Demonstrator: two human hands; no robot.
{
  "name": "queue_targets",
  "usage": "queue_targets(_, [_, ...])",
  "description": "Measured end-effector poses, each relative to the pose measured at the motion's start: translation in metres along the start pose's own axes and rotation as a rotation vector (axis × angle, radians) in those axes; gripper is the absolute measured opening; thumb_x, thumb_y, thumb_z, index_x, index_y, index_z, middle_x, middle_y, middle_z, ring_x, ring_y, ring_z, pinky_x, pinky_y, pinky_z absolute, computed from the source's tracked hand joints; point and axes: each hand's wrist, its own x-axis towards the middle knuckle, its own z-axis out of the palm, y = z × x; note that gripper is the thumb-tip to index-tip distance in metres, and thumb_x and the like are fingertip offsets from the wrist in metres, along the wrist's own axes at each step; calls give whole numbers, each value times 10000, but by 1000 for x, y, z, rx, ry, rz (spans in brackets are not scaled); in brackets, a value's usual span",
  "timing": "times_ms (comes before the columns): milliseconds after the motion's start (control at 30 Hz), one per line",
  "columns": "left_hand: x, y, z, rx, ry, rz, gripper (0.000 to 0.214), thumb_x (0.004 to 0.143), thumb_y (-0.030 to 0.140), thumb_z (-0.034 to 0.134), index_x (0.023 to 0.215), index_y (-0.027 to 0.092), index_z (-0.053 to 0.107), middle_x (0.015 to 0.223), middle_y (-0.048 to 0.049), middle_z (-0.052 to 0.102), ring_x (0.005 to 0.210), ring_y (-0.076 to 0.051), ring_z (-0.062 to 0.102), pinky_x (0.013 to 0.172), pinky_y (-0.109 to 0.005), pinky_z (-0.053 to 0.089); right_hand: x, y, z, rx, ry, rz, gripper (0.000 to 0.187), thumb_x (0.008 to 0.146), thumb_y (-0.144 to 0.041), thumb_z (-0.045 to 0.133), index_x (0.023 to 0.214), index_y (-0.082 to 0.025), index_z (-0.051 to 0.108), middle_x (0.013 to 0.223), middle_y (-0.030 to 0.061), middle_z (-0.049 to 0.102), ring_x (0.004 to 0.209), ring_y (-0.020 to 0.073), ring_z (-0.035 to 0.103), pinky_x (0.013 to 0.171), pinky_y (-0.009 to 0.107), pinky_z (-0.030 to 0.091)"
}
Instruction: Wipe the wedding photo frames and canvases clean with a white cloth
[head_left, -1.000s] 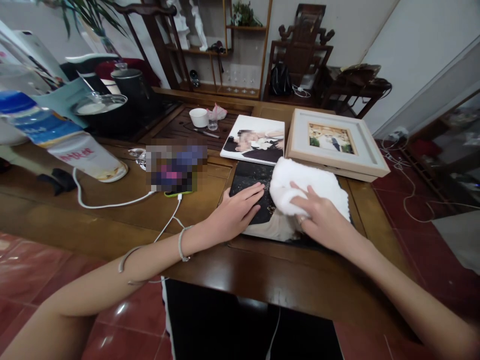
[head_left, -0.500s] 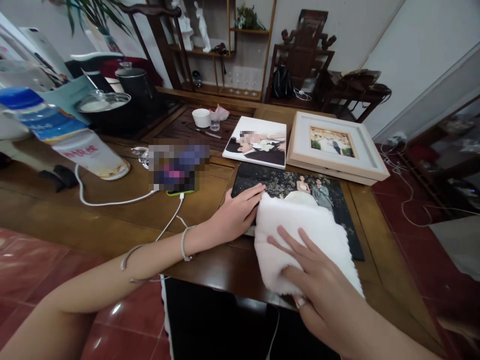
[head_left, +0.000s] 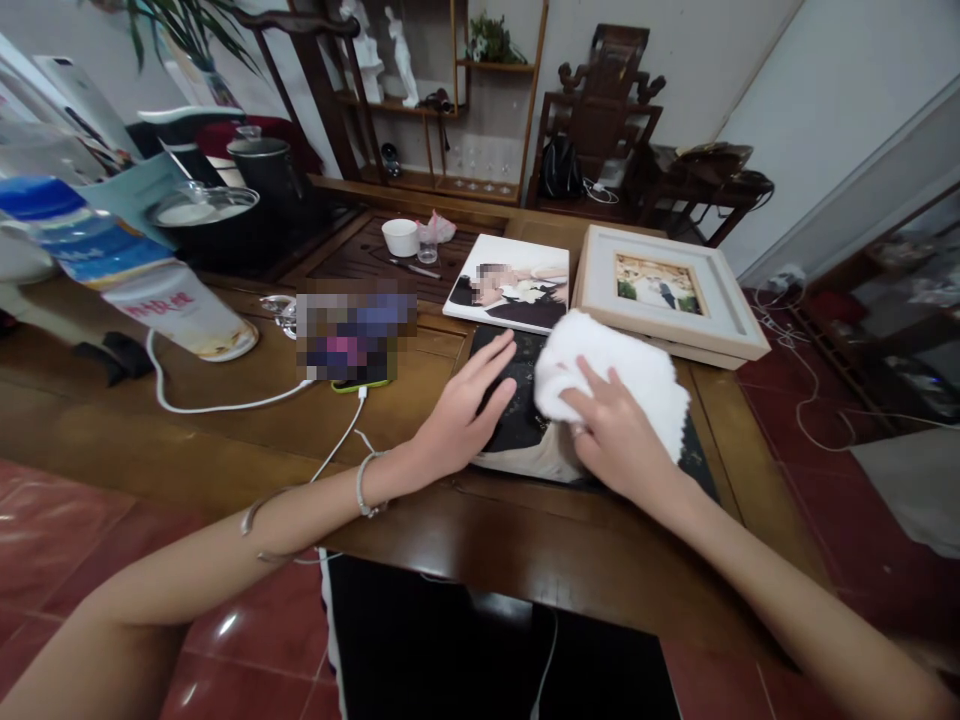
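Note:
A dark photo panel (head_left: 526,421) lies flat on the wooden table (head_left: 450,520) in front of me, with a pale dress showing along its near part. My left hand (head_left: 463,410) rests at the panel's left edge, fingers stretched out and thumb apart, holding nothing. Under my right hand (head_left: 626,435) is a fluffy white cloth (head_left: 622,350), pressed onto the panel's upper middle and covering the couple pictured there. The fingers of that hand dig into the cloth, and a ring shows on one of them.
Behind the panel lie a white-edged photo print (head_left: 517,285) and light wooden picture frames (head_left: 675,335). Left of my hands are a phone (head_left: 360,384) on a white cable, a large drink bottle (head_left: 150,280) and a lidded pot (head_left: 206,220). A white bowl (head_left: 401,238) stands farther back.
My right hand has pushed the cloth away from me, from the panel's near edge to its far part. The near part of the photo is uncovered. My left hand has shifted slightly, its thumb spreading.

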Motion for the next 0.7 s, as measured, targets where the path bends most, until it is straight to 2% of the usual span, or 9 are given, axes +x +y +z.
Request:
queue_targets(133, [4, -2, -2, -68, 101, -47, 444, 976, 279, 280, 1406, 194, 347, 1511, -43, 285, 1392, -163, 253, 1165, -362, 209, -3, -33, -11, 214, -222, -334, 407, 614, -27, 444, 947, -179, 622, 1390, 102, 474, 1384, 243, 209, 1131, 528, 112])
queue_targets(233, [4, -4, 0, -80, 107, -36, 458, 975, 294, 273, 1413, 175, 337, 1509, -57, 288, 1397, -174, 242, 1167, -371, 198, -23, -43, -28, 351, -382, -436, 418, 559, -22, 444, 896, -191, 625, 1372, 73, 500, 1380, 206, 225, 1145, 472, 98])
queue_targets(300, [2, -4, 2, -68, 69, -18, 468, 975, 301, 268, 1413, 149, 334, 1507, -80, 289, 1401, -184, 232, 1161, -378, 209, -41, -40, -40, 401, -434, -375, 423, 536, -15, 435, 872, -194, 621, 1366, 71, 506, 1365, 205, 268, 1143, 440, 150])
queue_targets(367, [-1, -3, 4, -31, -21, -14, 470, 975, 309, 274, 1412, 145, 333, 1503, -92, 294, 1405, -195, 220, 1147, -403, 233, -58, -28, -49, 402, -424, -251, 416, 551, -10, 427, 863, -207, 618, 1359, 58, 514, 1343, 216, 320, 1114, 423, 251])
queue_targets(433, [-4, -1, 5, 35, -126, -27, 458, 968, 309, 311, 1407, 178, 338, 1495, -86, 314, 1402, -212, 230, 1121, -469, 253, -71, -11, -54, 365, -372, -120, 378, 601, -25, 429, 857, -230, 618, 1301, 39, 566, 1305, 250, 385, 1053, 441, 345])
queue_targets(500, [-7, 1, 6, 115, -206, -30, 443, 955, 285, 362, 1393, 218, 348, 1481, -81, 343, 1391, -231, 259, 1084, -552, 255, -75, 8, -55, 331, -287, -11, 303, 661, -69, 428, 830, -242, 612, 1122, 34, 659, 1169, 282, 520, 973, 459, 413])
queue_targets(567, [-9, 2, 7, 174, -249, -12, 433, 942, 243, 392, 1374, 237, 366, 1465, -83, 370, 1378, -240, 291, 1053, -605, 243, -69, 26, -52, 310, -197, 79, 221, 702, -114, 413, 758, -237, 588, 847, 18, 677, 898, 270, 621, 851, 434, 469])
queue_targets(600, [-9, 1, 8, 189, -258, 2, 422, 939, 225, 395, 1360, 240, 383, 1456, -84, 386, 1371, -240, 307, 1045, -615, 237, -62, 33, -49, 305, -157, 119, 193, 723, -135, 406, 728, -233, 572, 749, 6, 648, 779, 249, 615, 781, 405, 481])
queue_targets(700, [-10, -1, 9, 187, -263, 31, 382, 939, 202, 400, 1318, 237, 440, 1425, -82, 434, 1346, -229, 357, 1044, -596, 244, -28, 43, -40, 320, -73, 183, 164, 778, -197, 418, 711, -223, 566, 710, -2, 614, 719, 224, 578, 682, 337, 453])
